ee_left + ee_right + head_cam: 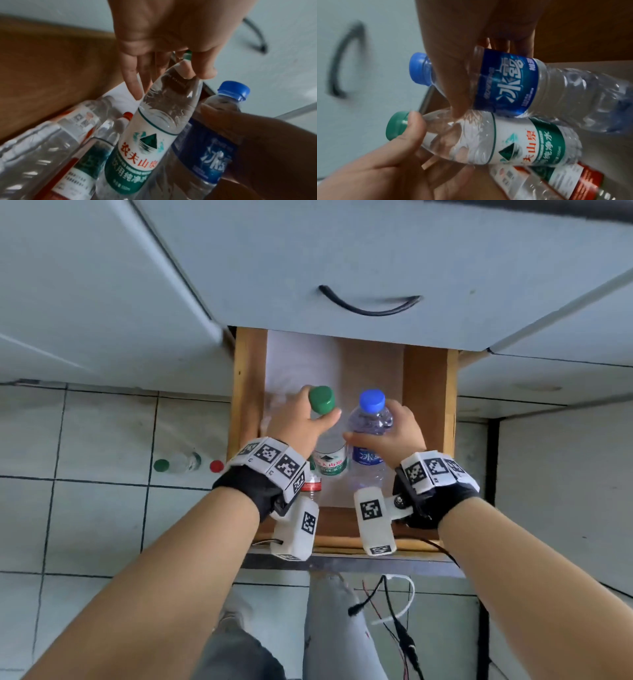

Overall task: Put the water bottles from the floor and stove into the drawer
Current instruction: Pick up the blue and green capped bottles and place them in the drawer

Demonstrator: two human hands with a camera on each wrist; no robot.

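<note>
Head view, looking down into an open wooden drawer (pixel 246 378) under pale cabinet fronts, one with a dark curved handle (pixel 370 306).

Left hand (pixel 301 422) over the drawer, grip closed round the neck and shoulder of a green-capped bottle (pixel 329 460), thumb just below the green cap (pixel 322 399). In the left wrist view, fingers (pixel 132 81) curled against the clear shoulder of that bottle (pixel 147 142), label white and green with red characters.

Right hand (pixel 394 433) just beside the left, grip closed round the upper part of a blue-capped bottle (pixel 370 422), above its blue label. In the right wrist view, thumb (pixel 453 83) across the shoulder of this bottle (pixel 513 81), blue cap (pixel 419 69) sticking out past it.

Both bottles held inside the drawer's outline, side by side and touching at the shoulders; resting on the drawer bottom or not, cannot tell.

More bottles already down in the drawer to the left of the green one: a red-capped bottle (pixel 123 121) and another clear one with a red-and-white label (pixel 75 124), lying tilted.

On the tiled floor (pixel 102 508) left of the drawer, a clear bottle with a green cap (pixel 178 463) and a red cap (pixel 216 466) nearby.

Loose cables (pixel 394 611) hanging below the drawer front.
</note>
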